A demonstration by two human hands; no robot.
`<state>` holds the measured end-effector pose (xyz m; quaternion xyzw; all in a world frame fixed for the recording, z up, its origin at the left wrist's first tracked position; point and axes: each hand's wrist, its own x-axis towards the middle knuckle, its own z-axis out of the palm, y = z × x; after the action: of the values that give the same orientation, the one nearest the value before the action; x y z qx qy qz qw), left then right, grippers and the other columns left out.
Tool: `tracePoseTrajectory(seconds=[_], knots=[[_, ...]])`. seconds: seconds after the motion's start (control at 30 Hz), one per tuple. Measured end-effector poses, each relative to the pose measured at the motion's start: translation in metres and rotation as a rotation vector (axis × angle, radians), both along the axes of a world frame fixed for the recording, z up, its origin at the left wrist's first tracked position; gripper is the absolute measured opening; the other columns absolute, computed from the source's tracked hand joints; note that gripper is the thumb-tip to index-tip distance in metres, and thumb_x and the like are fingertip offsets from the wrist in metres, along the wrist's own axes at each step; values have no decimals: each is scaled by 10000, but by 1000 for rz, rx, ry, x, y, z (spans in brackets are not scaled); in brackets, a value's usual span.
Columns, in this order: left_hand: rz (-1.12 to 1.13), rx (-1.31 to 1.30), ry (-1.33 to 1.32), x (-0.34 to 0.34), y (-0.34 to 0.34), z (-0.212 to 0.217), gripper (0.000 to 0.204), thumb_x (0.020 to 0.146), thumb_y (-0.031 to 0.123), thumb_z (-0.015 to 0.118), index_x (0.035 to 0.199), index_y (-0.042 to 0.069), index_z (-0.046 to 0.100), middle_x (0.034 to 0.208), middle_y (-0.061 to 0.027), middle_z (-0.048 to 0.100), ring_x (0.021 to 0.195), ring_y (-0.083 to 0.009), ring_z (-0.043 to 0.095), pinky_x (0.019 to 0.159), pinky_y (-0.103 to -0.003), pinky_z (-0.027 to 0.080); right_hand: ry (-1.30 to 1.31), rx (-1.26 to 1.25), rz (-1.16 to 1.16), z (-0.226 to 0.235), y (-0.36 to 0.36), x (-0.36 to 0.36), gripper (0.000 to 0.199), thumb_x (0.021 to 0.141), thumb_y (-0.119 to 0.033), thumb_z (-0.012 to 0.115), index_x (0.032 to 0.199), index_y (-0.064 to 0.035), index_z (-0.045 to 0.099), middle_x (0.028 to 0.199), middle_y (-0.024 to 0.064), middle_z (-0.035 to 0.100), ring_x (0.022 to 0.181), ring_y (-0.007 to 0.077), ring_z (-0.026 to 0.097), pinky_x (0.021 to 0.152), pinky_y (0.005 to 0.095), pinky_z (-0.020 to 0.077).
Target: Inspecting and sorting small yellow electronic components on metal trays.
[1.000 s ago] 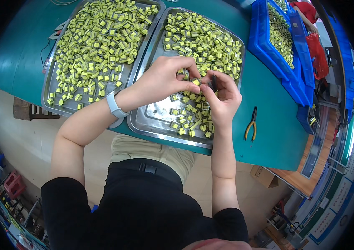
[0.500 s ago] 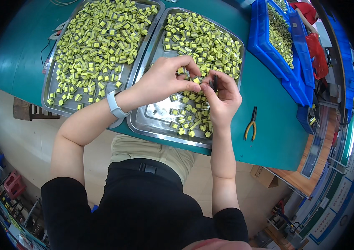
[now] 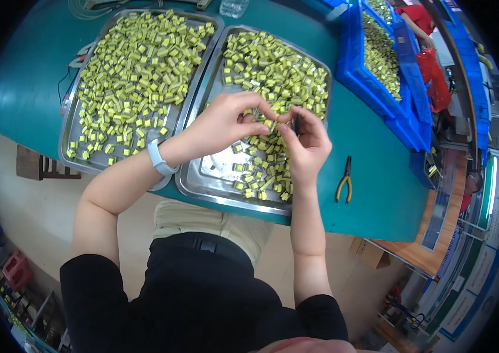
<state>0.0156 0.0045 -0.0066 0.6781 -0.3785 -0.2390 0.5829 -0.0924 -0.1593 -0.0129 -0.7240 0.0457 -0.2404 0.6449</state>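
Both hands meet above the right tray (image 3: 202, 182), left hand (image 3: 226, 120) and right hand (image 3: 308, 138) pinching 1 small yellow part (image 3: 270, 125), seemingly light, rigid, best gripped by its sides

My one head-worn fisheye looks steeply down from close above, the teal table (image 3: 373, 176) bending across the frame's upper half and my forearms entering from the lower edge.

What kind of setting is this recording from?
Most likely a factory assembly bench: two metal trays hold hundreds of small yellow parts, blue bins hold more, and pliers lie on the green worktable.
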Motion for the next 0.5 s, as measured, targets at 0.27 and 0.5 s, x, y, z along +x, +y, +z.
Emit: tracePoseTrajectory(seconds=[0.27,0.5], knots=[[37,-38,-137,-12,6,3,230,780,86,750,995,46,679,971,-53,654,764,-119,592,635,-260,466,84,-56,-113,-4,9,-11,285,794,-1,719,1071,7,654,905,56,671,816,106,598,751,252,493],[35,-56,-186,-24,10,9,224,775,61,735,992,39,684,939,-67,663,752,-150,602,629,-273,472,-5,1,-54,-18,9,-17,339,815,-22,731,1139,12,636,981,68,683,879,117,644,771,247,511]])
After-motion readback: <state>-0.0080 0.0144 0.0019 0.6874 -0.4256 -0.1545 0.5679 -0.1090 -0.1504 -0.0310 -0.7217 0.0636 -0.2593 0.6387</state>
